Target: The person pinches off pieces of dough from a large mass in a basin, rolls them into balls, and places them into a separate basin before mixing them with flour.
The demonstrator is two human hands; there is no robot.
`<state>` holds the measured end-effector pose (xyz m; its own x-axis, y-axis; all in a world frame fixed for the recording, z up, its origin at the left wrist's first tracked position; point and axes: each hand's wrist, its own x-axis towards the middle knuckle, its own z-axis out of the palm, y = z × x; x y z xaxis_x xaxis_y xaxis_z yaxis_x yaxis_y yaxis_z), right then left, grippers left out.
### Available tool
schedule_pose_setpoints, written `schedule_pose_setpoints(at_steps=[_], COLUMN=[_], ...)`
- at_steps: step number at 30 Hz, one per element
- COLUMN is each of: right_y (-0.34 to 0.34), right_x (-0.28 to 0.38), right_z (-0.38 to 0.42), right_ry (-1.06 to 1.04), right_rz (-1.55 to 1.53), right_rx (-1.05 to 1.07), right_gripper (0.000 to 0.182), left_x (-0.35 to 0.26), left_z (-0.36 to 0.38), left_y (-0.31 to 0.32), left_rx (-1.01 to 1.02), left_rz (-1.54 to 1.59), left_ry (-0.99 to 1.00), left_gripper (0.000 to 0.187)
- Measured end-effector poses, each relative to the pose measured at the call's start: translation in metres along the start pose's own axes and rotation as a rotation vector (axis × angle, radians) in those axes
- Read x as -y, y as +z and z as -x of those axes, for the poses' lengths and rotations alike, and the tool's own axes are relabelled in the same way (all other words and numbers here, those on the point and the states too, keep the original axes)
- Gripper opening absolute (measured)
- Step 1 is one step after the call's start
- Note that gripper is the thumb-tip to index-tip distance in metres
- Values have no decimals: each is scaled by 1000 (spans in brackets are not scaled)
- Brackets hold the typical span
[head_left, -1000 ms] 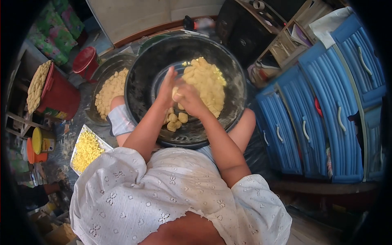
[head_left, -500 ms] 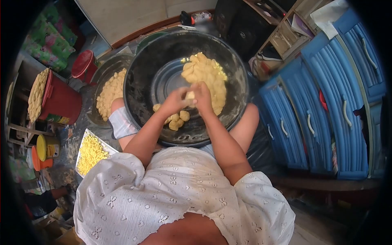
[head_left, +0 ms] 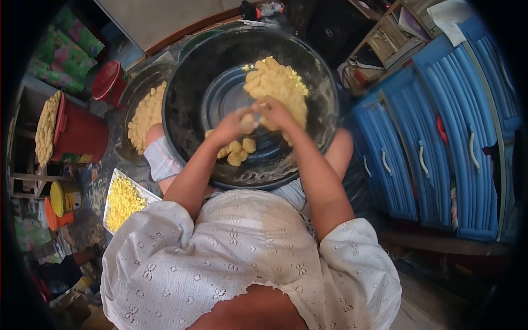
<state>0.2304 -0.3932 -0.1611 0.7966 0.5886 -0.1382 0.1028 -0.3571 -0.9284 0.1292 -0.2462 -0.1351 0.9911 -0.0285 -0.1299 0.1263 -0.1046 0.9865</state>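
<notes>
Over the big black basin (head_left: 175, 140), my left hand (head_left: 231, 127) is closed around a small piece of dough (head_left: 249, 124), slightly blurred. My right hand (head_left: 276, 114) is just to its right, its fingertips close to the left fingers. Its thumb and fingers are curved and apart, with no dough visible between them. Beneath and beyond the right hand lies a large mass of yellowish dough (head_left: 278, 82), dotted with small yellow cubes at its edges. Several shaped dough balls (head_left: 236, 153) sit in the basin below my left hand, partly covered by it.
At the left is a white tray of yellow cubes (head_left: 124, 203). A second basin holds more dough pieces (head_left: 147, 116). Red buckets (head_left: 82, 129), one topped with dough, and a yellow tub (head_left: 65, 198) stand farther left. Blue drawers (head_left: 410, 159) line the right; a person's arm (head_left: 82, 257) shows lower left.
Both hands were together on the dough piece; now my right hand has parted a little from it, and the piece stays with my left hand, slightly left. The view has shifted slightly.
</notes>
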Motion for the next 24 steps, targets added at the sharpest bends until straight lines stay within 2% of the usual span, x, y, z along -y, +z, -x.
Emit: schedule_pose_setpoints(at_steps=[2,3,5,6,8,9,12,13,15,16,17,18,19,20,21,22,23,24], right_y=[-27,-37,-49,-49,-45,-44,-40,-38,-38,-40,-41,-38,-31,-24,-21,-20,-19,-21], right_x=[-15,-31,-54,-56,-64,-60,-44,-39,-25,-15,-8,-5,-2,2,15,34,44,31], right_z=[-10,-15,-17,-14,-5,-3,-1,0,7,15,20,21,19,17,18,19,19,6], right_ry=[44,81,278,279,363,364,315,307,296,134,-25,-23,-145,-265,-262,-196,-130,-131], right_rz=[459,699,758,761,725,726,739,789,838,623,408,411,159,-94,-91,-133,-174,-171], right_rx=[-62,-97,-241,-242,-311,-310,-303,-274,-244,-250,-253,-254,-200,-143,-142,-23,99,103], right_gripper=[41,42,45,45,52,52,56,53,51,48,46,46,42,39,39,36,33,33], left_x=[12,24,46,42,34,37,50,51,51,48,45,43,42,40,32,25,19,23], left_z=[-1,-5,-12,-11,-9,-9,-7,-8,-10,-9,-8,-9,-10,-10,-7,-6,-7,-8], left_y=[-2,-5,-12,-15,-18,-16,-12,-12,-6,-1,4,10,15,21,26,27,23,18], left_rx=[-127,-130,-293,-292,-340,-339,-335,-336,-139,-139,-71,-1,33,35,37,38,114,110], left_rz=[-380,-377,-468,-465,-715,-713,-1038,-1043,-671,-670,-402,-132,-2,3,169,334,422,425], left_ry=[82,78,-50,-49,-211,-212,155,159,107,107,47,-12,37,38,-26,-90,-156,-154], left_gripper=[38,38,40,40,43,43,40,40,38,38,41,47,55,55,53,51,43,43])
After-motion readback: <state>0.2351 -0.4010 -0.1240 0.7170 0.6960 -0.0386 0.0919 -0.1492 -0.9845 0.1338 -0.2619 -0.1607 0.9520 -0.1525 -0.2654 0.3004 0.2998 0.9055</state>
